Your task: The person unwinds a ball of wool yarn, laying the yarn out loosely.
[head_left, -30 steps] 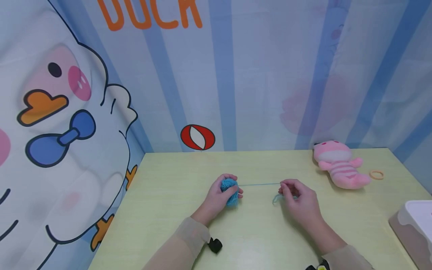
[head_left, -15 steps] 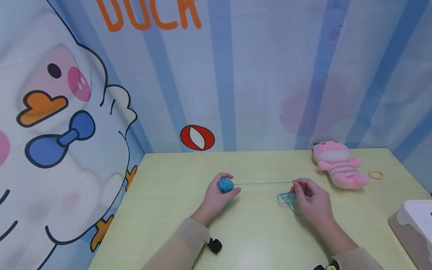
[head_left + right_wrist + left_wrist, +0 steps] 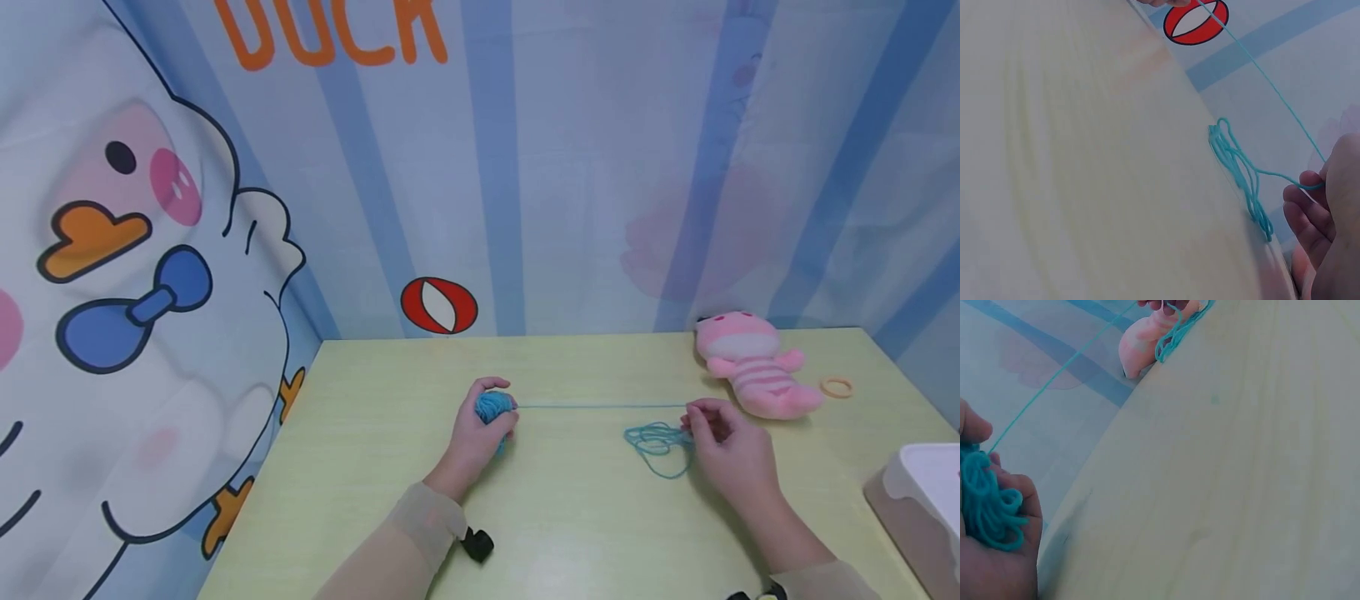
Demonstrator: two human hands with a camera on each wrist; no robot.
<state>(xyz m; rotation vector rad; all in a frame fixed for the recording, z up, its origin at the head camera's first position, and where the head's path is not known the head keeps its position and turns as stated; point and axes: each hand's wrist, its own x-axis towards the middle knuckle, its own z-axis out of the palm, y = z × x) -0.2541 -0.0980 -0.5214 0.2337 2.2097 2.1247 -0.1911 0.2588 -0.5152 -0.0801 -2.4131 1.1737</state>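
Note:
My left hand (image 3: 471,433) curls round a ball of turquoise yarn (image 3: 492,407) near the middle of the table. In the left wrist view loose loops of the yarn ball (image 3: 991,503) bulge out over the palm. A taut yarn strand (image 3: 600,406) runs level from the ball to my right hand (image 3: 731,450), which pinches it between thumb and fingertips. Beside the right fingers, a heap of loose yarn loops (image 3: 656,442) lies on the table. The right wrist view shows a strand from those loops (image 3: 1244,181) leading up into the same pinch.
A pink striped plush toy (image 3: 757,367) lies at the back right, just behind my right hand. Next to it is an orange ring (image 3: 836,387). A white and beige box (image 3: 918,500) stands at the right edge. A printed curtain (image 3: 570,167) hangs behind the table (image 3: 390,375).
My right hand has moved rightward, lengthening the taut strand, and the loose loops on the table have grown. My left hand has shifted slightly left and turned the ball.

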